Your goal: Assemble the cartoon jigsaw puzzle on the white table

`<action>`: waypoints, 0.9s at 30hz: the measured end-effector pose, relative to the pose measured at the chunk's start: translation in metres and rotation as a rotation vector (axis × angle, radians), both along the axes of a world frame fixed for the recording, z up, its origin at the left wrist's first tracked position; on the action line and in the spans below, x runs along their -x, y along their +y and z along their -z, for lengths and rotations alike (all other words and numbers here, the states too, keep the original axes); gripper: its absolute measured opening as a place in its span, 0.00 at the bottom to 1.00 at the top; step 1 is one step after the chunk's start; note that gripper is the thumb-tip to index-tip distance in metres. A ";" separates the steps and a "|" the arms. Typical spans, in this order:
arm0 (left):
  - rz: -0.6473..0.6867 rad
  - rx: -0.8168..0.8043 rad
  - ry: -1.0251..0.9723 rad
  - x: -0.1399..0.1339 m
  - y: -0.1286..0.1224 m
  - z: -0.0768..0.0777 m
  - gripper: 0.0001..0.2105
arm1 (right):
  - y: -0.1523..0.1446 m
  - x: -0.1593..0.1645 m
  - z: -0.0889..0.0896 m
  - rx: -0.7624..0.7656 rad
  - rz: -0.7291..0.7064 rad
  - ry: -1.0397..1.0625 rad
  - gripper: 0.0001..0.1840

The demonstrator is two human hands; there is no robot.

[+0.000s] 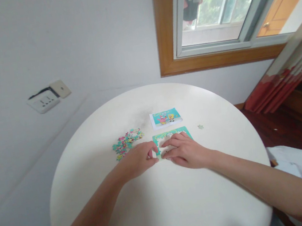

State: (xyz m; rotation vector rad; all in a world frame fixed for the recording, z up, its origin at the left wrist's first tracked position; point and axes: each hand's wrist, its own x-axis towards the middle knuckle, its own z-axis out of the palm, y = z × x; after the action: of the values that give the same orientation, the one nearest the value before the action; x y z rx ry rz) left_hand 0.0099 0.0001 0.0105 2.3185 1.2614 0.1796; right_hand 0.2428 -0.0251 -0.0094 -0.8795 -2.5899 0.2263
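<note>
A partly assembled jigsaw puzzle [186, 131] with a green-turquoise border lies flat on the white round table. My left hand [139, 161] rests at its left edge, thumb and forefinger apart and touching the border, the other fingers curled under. Over the puzzle's lower middle is my right hand [184, 151], fingers bent and fingertips brought down near the left side. Whatever lies under those fingertips is too small to make out. Left of the puzzle is a heap of loose puzzle pieces [127, 141], partly behind my left hand. Behind the puzzle lies a reference picture [166, 117] with cartoon figures.
One loose puzzle piece [200, 126] sits alone to the right on the table [162, 207]. The table's far side is close to the wall with a socket [45, 101]. A window [210, 14] and a red-and-white curtain [276, 79] are beyond, at the right.
</note>
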 end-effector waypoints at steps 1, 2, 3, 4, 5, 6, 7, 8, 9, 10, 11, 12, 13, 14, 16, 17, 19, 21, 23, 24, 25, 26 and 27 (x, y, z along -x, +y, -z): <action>0.003 -0.001 0.000 0.000 0.000 0.000 0.09 | 0.001 0.000 0.001 0.014 0.009 0.024 0.14; 0.005 -0.003 -0.001 0.001 0.001 0.001 0.09 | 0.002 -0.001 0.002 0.025 0.028 0.057 0.14; 0.005 -0.004 0.000 0.001 0.001 0.001 0.09 | 0.003 -0.002 0.003 0.032 0.056 0.094 0.15; 0.005 -0.004 0.001 0.001 0.002 0.002 0.10 | 0.005 -0.004 0.003 0.035 0.090 0.130 0.17; 0.005 -0.003 0.002 0.001 0.002 0.003 0.09 | 0.007 -0.005 0.003 0.035 0.124 0.159 0.19; 0.006 -0.002 0.002 0.001 0.003 0.003 0.09 | 0.008 -0.007 0.002 0.032 0.154 0.177 0.20; 0.006 -0.002 0.001 0.001 0.003 0.004 0.08 | 0.010 -0.009 0.002 0.027 0.175 0.184 0.21; 0.007 -0.004 0.000 0.000 0.003 0.004 0.07 | 0.011 -0.012 0.000 0.021 0.186 0.181 0.22; 0.005 -0.009 0.000 -0.001 0.003 0.003 0.06 | 0.011 -0.014 -0.001 0.013 0.191 0.175 0.22; -0.003 -0.017 0.002 -0.002 0.002 0.003 0.05 | 0.012 -0.017 -0.002 0.004 0.198 0.171 0.22; -0.019 -0.030 0.006 -0.004 0.001 0.003 0.05 | 0.013 -0.020 -0.004 -0.006 0.206 0.169 0.22; -0.039 -0.044 0.012 -0.006 0.001 0.003 0.05 | 0.015 -0.024 -0.006 -0.019 0.219 0.171 0.21; -0.062 -0.060 0.019 -0.008 0.000 0.003 0.05 | 0.017 -0.028 -0.009 -0.031 0.237 0.176 0.21; -0.082 -0.076 0.024 -0.010 -0.001 0.003 0.06 | 0.020 -0.034 -0.011 -0.044 0.257 0.182 0.19; -0.101 -0.100 0.029 -0.013 -0.003 0.005 0.07 | 0.027 -0.049 -0.016 -0.067 0.308 0.202 0.18; -0.098 -0.105 0.029 -0.014 -0.004 0.006 0.07 | 0.031 -0.058 -0.018 -0.070 0.347 0.212 0.18; -0.086 -0.104 0.020 -0.015 -0.004 0.008 0.07 | 0.038 -0.076 -0.021 -0.071 0.419 0.229 0.16; -0.086 -0.101 0.004 -0.015 -0.003 0.009 0.07 | 0.044 -0.091 -0.023 -0.068 0.483 0.252 0.15; -0.100 -0.110 -0.023 -0.014 -0.001 0.009 0.06 | 0.048 -0.103 -0.023 -0.049 0.543 0.277 0.14; -0.108 -0.119 -0.039 -0.013 0.001 0.008 0.06 | 0.049 -0.106 -0.023 -0.034 0.570 0.286 0.14; -0.114 -0.129 -0.054 -0.013 0.002 0.008 0.06 | 0.050 -0.109 -0.022 -0.020 0.595 0.294 0.14; -0.117 -0.139 -0.068 -0.012 0.004 0.008 0.06 | 0.050 -0.111 -0.022 -0.007 0.614 0.299 0.14; -0.115 -0.147 -0.079 -0.011 0.005 0.007 0.06 | 0.051 -0.111 -0.022 0.002 0.628 0.302 0.15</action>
State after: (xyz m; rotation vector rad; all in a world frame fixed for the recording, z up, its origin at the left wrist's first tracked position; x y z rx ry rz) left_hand 0.0209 0.0049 0.0030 2.3359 1.3838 0.4123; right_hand 0.3543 0.0256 0.0122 -1.4745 -1.9289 0.1630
